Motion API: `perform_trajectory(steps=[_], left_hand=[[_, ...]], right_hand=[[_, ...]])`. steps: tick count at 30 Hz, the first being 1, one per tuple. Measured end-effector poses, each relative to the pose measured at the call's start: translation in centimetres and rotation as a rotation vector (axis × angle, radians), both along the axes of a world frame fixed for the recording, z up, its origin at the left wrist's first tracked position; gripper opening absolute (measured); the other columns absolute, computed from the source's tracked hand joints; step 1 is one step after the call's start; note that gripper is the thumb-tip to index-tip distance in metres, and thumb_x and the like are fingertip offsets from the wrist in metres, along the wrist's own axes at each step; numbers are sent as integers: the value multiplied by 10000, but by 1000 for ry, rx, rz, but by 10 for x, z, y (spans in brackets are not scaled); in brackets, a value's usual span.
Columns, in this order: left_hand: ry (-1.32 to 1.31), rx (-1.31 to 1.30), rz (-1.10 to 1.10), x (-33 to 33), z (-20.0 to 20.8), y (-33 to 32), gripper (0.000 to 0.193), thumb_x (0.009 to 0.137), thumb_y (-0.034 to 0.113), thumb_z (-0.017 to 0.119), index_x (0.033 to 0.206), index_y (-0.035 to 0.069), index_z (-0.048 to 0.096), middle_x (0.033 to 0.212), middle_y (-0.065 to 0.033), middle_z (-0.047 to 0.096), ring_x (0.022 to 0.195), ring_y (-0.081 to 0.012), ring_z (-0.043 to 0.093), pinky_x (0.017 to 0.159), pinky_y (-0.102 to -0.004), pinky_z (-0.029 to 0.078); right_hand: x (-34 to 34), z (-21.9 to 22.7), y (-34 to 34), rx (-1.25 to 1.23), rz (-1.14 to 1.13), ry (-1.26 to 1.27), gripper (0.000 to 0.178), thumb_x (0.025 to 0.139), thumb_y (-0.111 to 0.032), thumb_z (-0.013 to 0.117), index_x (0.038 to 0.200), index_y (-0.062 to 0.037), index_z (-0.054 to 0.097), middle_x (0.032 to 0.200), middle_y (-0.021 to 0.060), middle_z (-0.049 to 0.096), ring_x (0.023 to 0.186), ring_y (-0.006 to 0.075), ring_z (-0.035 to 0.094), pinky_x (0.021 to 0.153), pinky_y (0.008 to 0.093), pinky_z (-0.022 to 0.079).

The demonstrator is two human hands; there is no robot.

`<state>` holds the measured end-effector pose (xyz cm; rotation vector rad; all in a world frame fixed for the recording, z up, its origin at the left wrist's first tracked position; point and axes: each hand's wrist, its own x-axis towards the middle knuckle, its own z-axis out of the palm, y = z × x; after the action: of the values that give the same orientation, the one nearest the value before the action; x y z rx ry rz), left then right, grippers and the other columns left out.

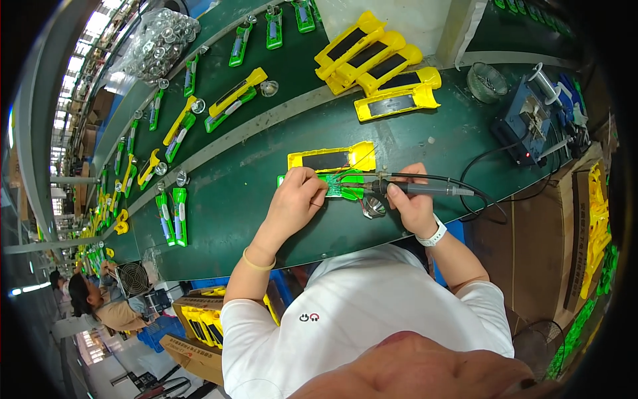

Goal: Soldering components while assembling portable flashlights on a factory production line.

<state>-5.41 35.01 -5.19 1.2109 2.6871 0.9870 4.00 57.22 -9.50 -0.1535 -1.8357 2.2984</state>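
My right hand (413,207) grips the soldering iron (425,189) by its grey and black handle. The iron's tip points left, over the circuit board in a green flashlight housing half (351,186). My left hand (299,198) is closed in a pinch at the left end of that housing; what its fingertips hold is too small to make out. Just beyond lies a yellow housing half (330,158) with a dark panel, joined by thin wires. Below the iron, a round reflector (373,207) rests on the bench near my right hand.
A blue soldering station (525,123) and a solder spool (543,83) stand at the right, beside a glass bowl (486,83). Stacked yellow housings (372,56) lie at the back. Green flashlight halves (179,216) line the left, below a bag of reflectors (159,40). Another person (109,306) sits far left.
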Motion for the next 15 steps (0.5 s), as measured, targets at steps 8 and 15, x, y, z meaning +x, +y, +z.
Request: perform_trajectory(steps=[8,15], left_hand=[[227,-212,225,2,25,-13,284,636,195,762,839,65,611,852,-96,537,753,-265,515,621,-340,455],[-820,304,301,11,18,-23,121,724,61,707,836,39,666,737,-61,590,604,-159,560,608,-270,465]], right_hand=[[5,3,9,13,-63,-13,241,857,-102,582,976,-72,374,769,41,473,535,82,440,491,218,389],[3,14,13,-136,-101,-95,231,863,-47,562,993,-57,370,773,65,521,567,82,465,502,205,391]])
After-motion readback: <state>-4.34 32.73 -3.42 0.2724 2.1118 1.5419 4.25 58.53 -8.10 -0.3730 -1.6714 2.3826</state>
